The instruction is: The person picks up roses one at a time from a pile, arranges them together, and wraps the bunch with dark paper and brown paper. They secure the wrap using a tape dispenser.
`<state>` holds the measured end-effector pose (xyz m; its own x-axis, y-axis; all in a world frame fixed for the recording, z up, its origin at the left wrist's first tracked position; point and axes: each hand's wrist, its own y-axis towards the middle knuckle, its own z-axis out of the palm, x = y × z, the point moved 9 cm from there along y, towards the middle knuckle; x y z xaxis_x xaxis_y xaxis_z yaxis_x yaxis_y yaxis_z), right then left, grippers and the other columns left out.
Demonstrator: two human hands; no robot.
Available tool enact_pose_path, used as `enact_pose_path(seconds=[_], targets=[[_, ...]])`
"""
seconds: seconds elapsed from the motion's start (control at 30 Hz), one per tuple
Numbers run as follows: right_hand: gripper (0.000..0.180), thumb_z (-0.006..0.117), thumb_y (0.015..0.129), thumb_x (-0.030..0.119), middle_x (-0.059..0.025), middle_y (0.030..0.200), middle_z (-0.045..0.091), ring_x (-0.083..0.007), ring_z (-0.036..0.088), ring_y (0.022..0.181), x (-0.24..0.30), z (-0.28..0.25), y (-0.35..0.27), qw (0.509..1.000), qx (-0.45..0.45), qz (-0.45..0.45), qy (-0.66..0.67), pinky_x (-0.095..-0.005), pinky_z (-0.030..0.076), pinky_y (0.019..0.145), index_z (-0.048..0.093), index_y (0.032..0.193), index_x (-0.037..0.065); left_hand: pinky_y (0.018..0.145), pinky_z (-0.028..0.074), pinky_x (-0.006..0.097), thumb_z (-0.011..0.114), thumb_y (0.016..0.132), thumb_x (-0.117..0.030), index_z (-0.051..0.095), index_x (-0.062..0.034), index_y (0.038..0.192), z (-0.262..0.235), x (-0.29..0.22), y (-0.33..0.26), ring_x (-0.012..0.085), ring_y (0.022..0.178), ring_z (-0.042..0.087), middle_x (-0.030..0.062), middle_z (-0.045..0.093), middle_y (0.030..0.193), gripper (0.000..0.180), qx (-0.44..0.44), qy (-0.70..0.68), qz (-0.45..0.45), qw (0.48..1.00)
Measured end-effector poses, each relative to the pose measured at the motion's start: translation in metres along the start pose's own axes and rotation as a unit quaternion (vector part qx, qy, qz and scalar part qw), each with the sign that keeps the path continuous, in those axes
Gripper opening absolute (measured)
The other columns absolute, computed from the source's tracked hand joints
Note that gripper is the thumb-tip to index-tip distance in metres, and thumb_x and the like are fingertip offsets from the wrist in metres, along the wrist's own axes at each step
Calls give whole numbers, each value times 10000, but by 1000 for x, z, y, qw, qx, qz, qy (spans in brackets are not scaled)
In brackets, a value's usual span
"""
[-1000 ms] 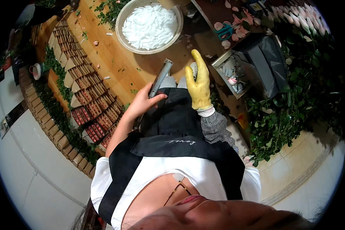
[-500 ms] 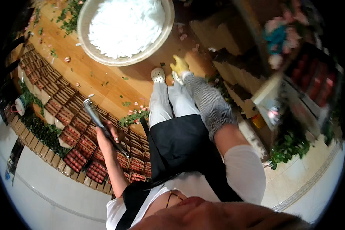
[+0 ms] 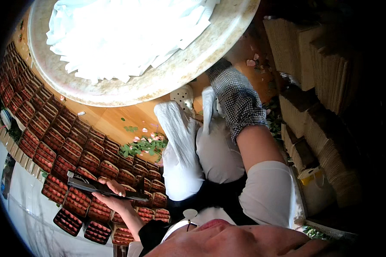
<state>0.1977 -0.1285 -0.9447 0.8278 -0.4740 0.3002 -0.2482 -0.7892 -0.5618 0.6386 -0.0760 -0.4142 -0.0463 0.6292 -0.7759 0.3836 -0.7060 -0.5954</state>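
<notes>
My left hand (image 3: 111, 189) is closed around a long black stapler (image 3: 83, 183), held level above rows of rose bundles (image 3: 77, 201) in cardboard wraps. The big round pale tub (image 3: 128, 94) fills the top of the view, its rim stained. Inside it lies a heap of white strips or sheets (image 3: 128, 38), washed out by glare. My right arm, in a checked sleeve cover (image 3: 240, 98), reaches down past the tub's near right rim. The right hand itself is hidden there in shadow, so its fingers do not show.
Stacks of folded cardboard (image 3: 321, 64) stand at the right. Leaves and pink petals (image 3: 148, 143) lie on the wooden floor (image 3: 111, 115) between the bundles and my legs. My pale perforated clogs (image 3: 183, 97) are close under the tub's rim.
My body has bent lower and the tub appears much nearer. My right hand, in a yellow glove before, has gone out of sight by the rim. The stapler has turned more level.
</notes>
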Motion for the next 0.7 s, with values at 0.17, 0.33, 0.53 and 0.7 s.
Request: enact_pose_path(seconds=[0.17, 0.33, 0.53, 0.7], targets=[[326, 646, 901, 222, -221, 1157, 710, -382, 669, 1122, -7, -29, -58, 992, -43, 43, 107, -462, 524, 966, 693, 1191, 82, 337, 282, 230, 320, 1078, -618, 547, -108, 1059, -16, -29, -31, 97, 395, 329, -4, 416, 557, 559, -35, 19, -15, 999], [325, 642, 894, 238, -243, 1162, 702, -403, 658, 1140, -41, -92, -199, 936, -120, 170, 284, -468, 517, 981, 702, 1173, 83, 355, 279, 246, 302, 1073, -641, 569, -107, 1121, -28, -88, -84, 100, 418, 313, -10, 424, 569, 599, 58, 8, -34, 998], [299, 645, 937, 26, -114, 1043, 719, -177, 697, 860, -58, -119, -356, 652, -119, 324, 675, -290, 571, 746, 653, 1236, 30, 356, 307, 255, 385, 1018, -712, 564, -133, 1121, -35, -151, -145, 125, 393, 367, 8, 421, 537, 615, 40, -28, -74, 996], [276, 648, 947, 11, -85, 1008, 711, -148, 676, 831, -7, -232, -415, 696, -111, 292, 646, -269, 563, 728, 649, 1223, 19, 381, 320, 257, 374, 1032, -692, 537, -116, 1126, -30, -183, -177, 128, 421, 389, 11, 449, 567, 605, 104, -3, -65, 992]])
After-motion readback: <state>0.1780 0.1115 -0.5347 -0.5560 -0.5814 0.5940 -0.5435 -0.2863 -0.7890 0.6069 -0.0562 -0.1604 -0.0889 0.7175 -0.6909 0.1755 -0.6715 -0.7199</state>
